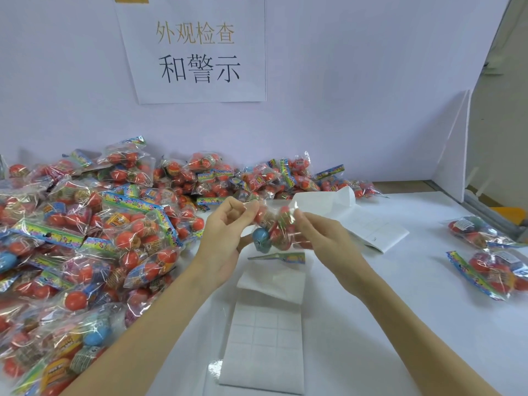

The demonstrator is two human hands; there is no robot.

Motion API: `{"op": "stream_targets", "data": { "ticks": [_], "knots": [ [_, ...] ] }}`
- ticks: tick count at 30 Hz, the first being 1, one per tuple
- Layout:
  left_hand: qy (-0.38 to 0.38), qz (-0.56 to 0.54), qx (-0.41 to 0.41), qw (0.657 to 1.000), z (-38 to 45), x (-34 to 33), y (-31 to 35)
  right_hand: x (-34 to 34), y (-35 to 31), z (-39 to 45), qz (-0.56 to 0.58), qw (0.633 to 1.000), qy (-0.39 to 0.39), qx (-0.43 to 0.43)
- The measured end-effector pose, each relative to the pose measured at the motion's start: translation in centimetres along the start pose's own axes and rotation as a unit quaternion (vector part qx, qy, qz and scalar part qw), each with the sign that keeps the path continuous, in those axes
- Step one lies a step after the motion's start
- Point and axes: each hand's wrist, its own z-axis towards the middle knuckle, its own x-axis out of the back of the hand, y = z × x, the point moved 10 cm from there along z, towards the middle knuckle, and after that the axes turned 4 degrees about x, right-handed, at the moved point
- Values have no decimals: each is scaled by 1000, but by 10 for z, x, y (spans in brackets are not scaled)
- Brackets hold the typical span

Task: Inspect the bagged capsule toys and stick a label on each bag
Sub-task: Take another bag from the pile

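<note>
Both hands are pinching one bag of capsule toys [274, 227] above the label sheet [264, 335], left hand [225, 238] and right hand [323, 238] gripping its slippery, crinkly film, probably light and best held by the edges.

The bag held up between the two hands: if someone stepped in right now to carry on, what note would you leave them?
Left hand: pinches the held bag at its left edge.
Right hand: pinches the same bag at its right side; bag is up off the table.
Label sheet: flat on the table, below the hands. A second sheet lies behind the hands.
Pile: many bags heaped on the left.
Two bags lie apart on the right, probably done; one shows a white patch, perhaps a label.
Left: check this bag, label it, then work through the pile.
</note>
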Motion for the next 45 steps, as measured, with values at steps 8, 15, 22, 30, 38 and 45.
{"op": "stream_targets", "data": {
  "ticks": [8, 15, 22, 30, 38, 45],
  "knots": [
    [-19, 130, -39, 991, -1, -3, 9, -2, -3, 0, -14, 1000, -4, 9],
    [-40, 102, -24, 994, -5, -8, 7, 3, -3, -1, 28, 999, 25, -3],
    [-44, 25, 37, 998, -6, -13, -8, 1, 6, -2, 131, 989, 33, -54],
    [111, 15, -8, 994, -2, 22, -5, -7, 17, -1, 101, 992, -11, -79],
    [3, 92, -69, 993, -5, -6, 3, 22, 24, -1, 186, 975, 101, -71],
    [-9, 378, -364, 851, -37, -37, 41, 0, 35, -5, 385, 906, 69, -163]
  ]
}}
